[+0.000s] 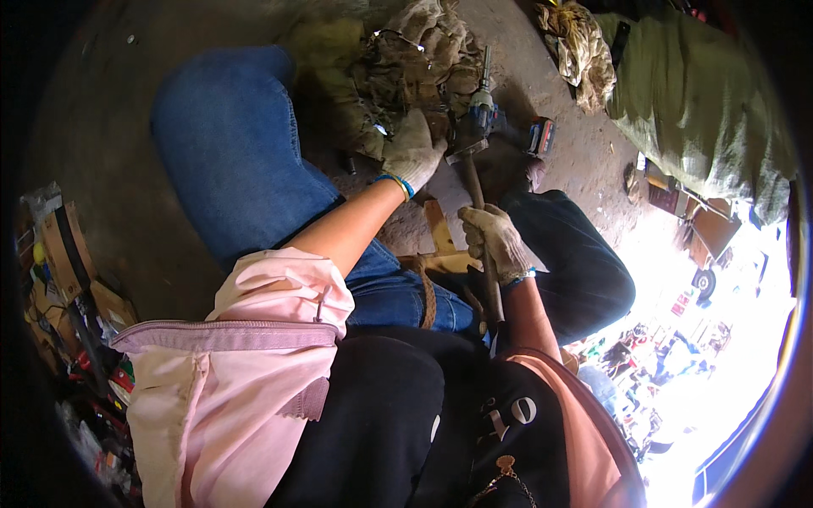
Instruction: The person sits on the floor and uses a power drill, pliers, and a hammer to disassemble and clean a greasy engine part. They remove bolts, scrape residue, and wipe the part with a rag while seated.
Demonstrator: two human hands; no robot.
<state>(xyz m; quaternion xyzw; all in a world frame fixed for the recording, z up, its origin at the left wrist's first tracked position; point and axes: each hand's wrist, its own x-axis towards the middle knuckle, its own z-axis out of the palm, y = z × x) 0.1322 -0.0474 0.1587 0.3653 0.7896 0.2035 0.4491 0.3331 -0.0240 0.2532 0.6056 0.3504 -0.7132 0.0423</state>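
My right hand (495, 241), in a pale knit work glove, is wrapped round the long handle of a hammer (472, 182). The hammer's metal head points away from me, just to the right of my other hand. My left hand (412, 154), gloved the same way, is at a dark, dirty part (439, 125) by the near edge of a crumpled, soiled cloth (428, 42). The fingers look closed on something there, but what it is stays hidden. Beyond the hammer head lies a blue and grey power drill (483, 108) with a long bit pointing away.
I sit low over a concrete floor (110, 127), jeans-clad legs spread. Under me is a wooden frame (440, 229) with rope. The drill's battery (542, 137) shows right of it. A green sheet (694, 93) hangs at right, and clutter (80, 279) fills the left edge.
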